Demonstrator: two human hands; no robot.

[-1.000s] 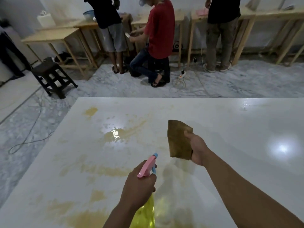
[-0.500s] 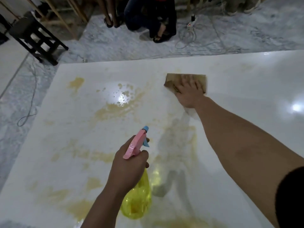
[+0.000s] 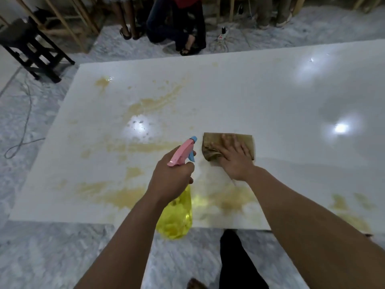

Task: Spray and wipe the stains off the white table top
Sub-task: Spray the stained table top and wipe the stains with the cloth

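The white table top (image 3: 260,97) carries yellow-brown stains (image 3: 152,104) across its left half and near edge, with wet spray drops in the middle. My left hand (image 3: 170,180) grips a yellow spray bottle (image 3: 177,217) with a pink and blue trigger head, held above the near edge. My right hand (image 3: 235,161) lies flat on a brown cloth (image 3: 214,142), pressing it onto the table just right of the bottle's nozzle. My fingers hide part of the cloth.
A black stool (image 3: 31,46) stands on the marble floor off the far left corner. People (image 3: 177,24) crouch and stand behind the far edge, beside wooden table legs, a power strip (image 3: 223,35) and loose cables (image 3: 20,140). My leg shows below the near edge.
My right hand laid the cloth on the far part of the table, then dragged it back toward me. The view tilted down. The bottle stays in my left hand.
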